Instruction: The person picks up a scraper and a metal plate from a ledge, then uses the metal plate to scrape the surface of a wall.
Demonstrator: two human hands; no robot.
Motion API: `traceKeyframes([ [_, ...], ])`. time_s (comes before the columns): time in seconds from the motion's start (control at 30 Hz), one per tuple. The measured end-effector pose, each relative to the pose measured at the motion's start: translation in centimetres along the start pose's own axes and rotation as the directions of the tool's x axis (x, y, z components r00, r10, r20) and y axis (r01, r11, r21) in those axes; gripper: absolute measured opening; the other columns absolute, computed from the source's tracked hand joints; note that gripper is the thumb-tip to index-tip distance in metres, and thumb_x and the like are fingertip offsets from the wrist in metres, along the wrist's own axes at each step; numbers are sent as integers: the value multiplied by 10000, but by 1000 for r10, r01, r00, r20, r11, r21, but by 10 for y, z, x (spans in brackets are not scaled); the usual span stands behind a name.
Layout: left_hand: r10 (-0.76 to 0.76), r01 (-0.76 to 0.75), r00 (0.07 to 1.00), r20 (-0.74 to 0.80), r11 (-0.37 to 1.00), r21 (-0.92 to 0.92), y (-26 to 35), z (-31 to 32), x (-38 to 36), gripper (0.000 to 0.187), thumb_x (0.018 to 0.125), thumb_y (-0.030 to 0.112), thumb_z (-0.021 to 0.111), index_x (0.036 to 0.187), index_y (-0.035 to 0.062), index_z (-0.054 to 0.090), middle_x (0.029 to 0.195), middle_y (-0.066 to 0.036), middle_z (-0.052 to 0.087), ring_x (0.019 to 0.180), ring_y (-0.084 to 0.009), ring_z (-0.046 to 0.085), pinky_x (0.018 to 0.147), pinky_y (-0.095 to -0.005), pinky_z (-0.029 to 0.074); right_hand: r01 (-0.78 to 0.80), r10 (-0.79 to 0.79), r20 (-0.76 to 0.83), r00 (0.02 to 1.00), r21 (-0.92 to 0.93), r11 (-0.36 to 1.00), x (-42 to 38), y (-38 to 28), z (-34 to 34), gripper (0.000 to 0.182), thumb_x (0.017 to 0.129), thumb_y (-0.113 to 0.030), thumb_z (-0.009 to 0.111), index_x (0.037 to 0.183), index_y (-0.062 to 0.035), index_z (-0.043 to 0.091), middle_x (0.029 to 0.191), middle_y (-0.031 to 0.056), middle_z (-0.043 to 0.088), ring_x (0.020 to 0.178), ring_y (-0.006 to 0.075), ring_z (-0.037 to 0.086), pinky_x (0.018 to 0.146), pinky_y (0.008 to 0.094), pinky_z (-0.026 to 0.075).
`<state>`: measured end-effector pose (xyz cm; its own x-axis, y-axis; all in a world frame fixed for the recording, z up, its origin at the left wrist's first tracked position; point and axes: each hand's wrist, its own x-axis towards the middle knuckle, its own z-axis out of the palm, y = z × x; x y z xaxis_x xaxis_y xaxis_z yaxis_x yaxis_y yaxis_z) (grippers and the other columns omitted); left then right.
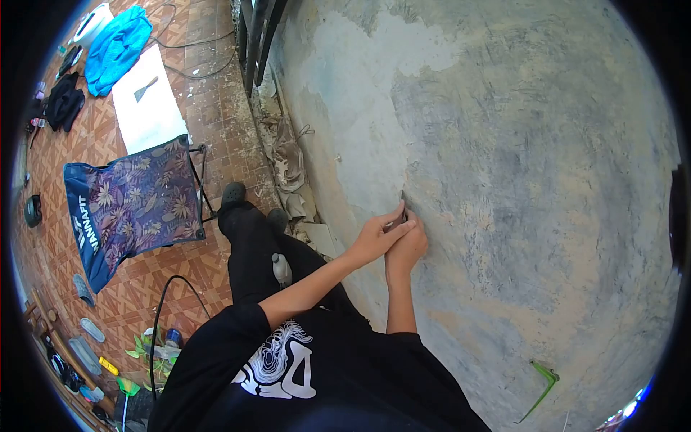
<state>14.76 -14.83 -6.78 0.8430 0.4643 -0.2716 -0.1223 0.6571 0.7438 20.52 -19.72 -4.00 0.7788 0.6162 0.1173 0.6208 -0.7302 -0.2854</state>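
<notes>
Both hands are pressed together against the rough grey plastered wall, at the border between a paler, smoother patch on the left and the darker, mottled surface on the right. The left hand is closed with the fingers stretched over a small dark scraper blade, and the right hand is curled shut just under it, touching the left one — it seems both grip the same tool, whose tip shows above the fingers and meets the wall. As a judgement, the work on the wall is only partly done: the pale area beside the hands looks already treated, while the large dark and sandy part to the right and below looks untouched. The handle of the tool is hidden inside the hands, so its shape I cannot tell. Behind the person, on the reddish patterned tile floor, stands a folding chair with purple leaf-print fabric, and further away a white board with a small scraper on it beside a bright blue cloth. The small items at the lower left edge are too distorted to name — the fisheye rim cuts them.
</notes>
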Motion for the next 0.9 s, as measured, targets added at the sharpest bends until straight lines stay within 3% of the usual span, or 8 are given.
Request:
traceKeyframes([
  [0.1,53,-54,998,16,996,66,-9,-5,2,531,858,242,554,1299,21,356,1090,-56,541,946,-75,468,818,-207,391,107,-105,-79,991,25,994,-5,3,8,296,732,-108,565,1018,-38,590,783,109,577,691,311,581,582,376,445],
  [0.2,181,-181,983,19,965,189,-5,0,-7,518,866,239,541,1296,17,358,1059,-53,551,925,-71,465,806,-201,388,78,-60,-143,988,120,990,-10,0,6,281,738,-118,558,1007,-43,594,759,110,562,675,315,573,544,375,435],
  [0.3,51,-50,999,0,990,131,-2,-6,3,506,869,238,533,1287,7,367,1027,-47,558,914,-69,461,805,-200,382,130,-121,-134,984,57,990,-1,3,15,278,738,-124,562,1003,-44,595,742,108,552,652,306,570,522,372,430],
  [0.4,162,-161,986,-42,987,27,-8,-9,5,565,850,277,547,1283,-27,347,994,-118,593,876,-86,499,759,-205,403,125,-121,-108,987,39,991,-2,6,26,264,736,-122,559,985,-43,597,733,104,547,640,302,569,509,366,427],
  [0.5,197,-199,980,29,967,156,5,-2,-2,504,870,238,527,1287,6,365,1033,-49,560,913,-65,462,794,-196,386,112,-94,-198,976,84,990,-2,-11,4,233,738,-118,552,952,-40,597,718,104,536,628,295,565,497,367,420],
  [0.73,139,-138,990,-9,988,69,3,-9,2,504,872,245,525,1287,8,366,1024,-49,567,896,-61,471,776,-196,396,191,-183,-185,965,22,981,0,-5,16,237,722,-109,565,942,-27,601,714,98,536,604,283,561,487,370,412],
  [0.8,269,-267,963,13,950,164,4,-4,1,538,850,260,545,1267,-31,370,1112,-193,552,994,-144,511,829,-249,402,137,-122,-217,969,52,989,-1,-10,7,247,708,-111,577,936,-22,604,712,98,536,606,286,562,488,369,411],
  [0.9,114,-113,993,-2,986,124,13,-8,4,540,849,273,540,1261,-35,374,1172,-223,507,1058,-197,507,863,-271,394,136,-124,-210,970,46,990,5,-9,15,257,704,-110,583,944,-24,609,707,94,538,615,284,565,490,364,413],
])
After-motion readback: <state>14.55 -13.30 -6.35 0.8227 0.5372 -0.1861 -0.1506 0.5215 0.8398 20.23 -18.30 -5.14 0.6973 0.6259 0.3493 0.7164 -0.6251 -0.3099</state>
